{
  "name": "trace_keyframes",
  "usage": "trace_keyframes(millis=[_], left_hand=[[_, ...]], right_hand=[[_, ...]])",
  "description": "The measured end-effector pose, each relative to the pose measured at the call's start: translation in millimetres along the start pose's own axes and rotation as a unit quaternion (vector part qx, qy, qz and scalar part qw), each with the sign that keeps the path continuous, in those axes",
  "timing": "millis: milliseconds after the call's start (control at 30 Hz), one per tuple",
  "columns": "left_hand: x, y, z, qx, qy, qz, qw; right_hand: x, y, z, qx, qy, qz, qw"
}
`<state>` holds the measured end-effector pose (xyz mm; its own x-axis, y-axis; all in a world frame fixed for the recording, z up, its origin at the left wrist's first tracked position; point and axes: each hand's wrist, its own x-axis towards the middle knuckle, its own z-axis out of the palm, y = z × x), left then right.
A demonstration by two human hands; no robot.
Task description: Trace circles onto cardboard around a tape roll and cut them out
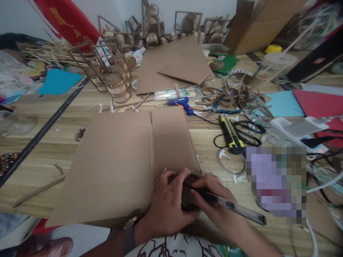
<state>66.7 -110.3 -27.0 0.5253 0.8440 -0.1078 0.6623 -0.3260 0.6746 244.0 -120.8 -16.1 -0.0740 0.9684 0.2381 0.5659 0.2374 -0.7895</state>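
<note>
A large folded sheet of brown cardboard [118, 153] lies in front of me, its crease running away from me. On its near right part sits a round brown piece [188, 195], partly hidden by my fingers; I cannot tell whether it is a disc or a shallow ring. My left hand [170, 201] grips this piece, with fingers over its top and the thumb at its near edge. Pinched in my right hand [217, 200] is a black pen [241, 210] with a clear barrel, its tip at the round piece and its back end pointing right.
Beyond the cardboard lie a blue glue gun [184, 105] and a packet of sticks [175, 93]. A yellow-black utility knife [230, 134] and black-handled scissors [250, 129] lie to the right. Small slatted baskets [118, 87] stand back left. A power strip [297, 134] sits far right.
</note>
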Motion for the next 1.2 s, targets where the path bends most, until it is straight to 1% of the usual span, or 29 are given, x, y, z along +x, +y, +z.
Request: trace_keyframes(millis=[167, 300, 367, 533, 700, 767, 833, 967, 1033, 1133, 1200], left_hand=[[-0.5, -0.7, 0.6, 0.005, 0.007, 0.009, 1.000], [-1.7, -2.7, 2.5, 0.011, 0.024, 0.024, 0.999], [-1.9, -3.4, 3.2, 0.010, 0.026, 0.026, 0.999], [-1.2, -2.6, 2.6, 0.002, 0.014, 0.009, 1.000], [-0.9, -1.1, 1.1, 0.007, 0.008, 0.012, 1.000], [-1.2, -1.5, 1.4, 0.011, 0.012, 0.017, 1.000], [-1.5, -2.5, 2.1, 0.015, 0.018, 0.024, 0.999], [-2.0, -4.8, 4.5, 0.020, 0.031, 0.041, 0.998], [-2.1, -5.1, 5.4, 0.017, 0.034, 0.039, 0.999], [-1.9, -4.6, 5.6, 0.010, 0.032, 0.024, 0.999], [-1.7, -4.1, 5.3, 0.009, 0.031, 0.021, 0.999]], right_hand=[[-3.7, -2.1, -0.1, 0.004, -0.001, -0.031, 1.000], [-8.0, -2.9, -4.3, 0.018, -0.030, -0.057, 0.998], [-8.0, -3.6, -6.5, 0.020, -0.040, -0.059, 0.997], [-2.5, -4.9, -6.4, 0.002, -0.002, -0.032, 0.999], [-1.8, -2.9, -0.8, -0.009, 0.000, -0.066, 0.998], [-3.7, -2.1, 0.4, -0.006, -0.007, -0.070, 0.997], [-5.4, -2.2, -0.3, 0.003, -0.018, -0.067, 0.998], [-5.6, -4.7, -8.0, 0.030, -0.074, -0.051, 0.995], [-3.8, -6.5, -12.6, 0.031, -0.091, -0.026, 0.995], [-0.7, -8.4, -15.1, 0.022, -0.068, 0.019, 0.997], [0.8, -8.5, -12.8, 0.019, -0.052, 0.021, 0.998]])
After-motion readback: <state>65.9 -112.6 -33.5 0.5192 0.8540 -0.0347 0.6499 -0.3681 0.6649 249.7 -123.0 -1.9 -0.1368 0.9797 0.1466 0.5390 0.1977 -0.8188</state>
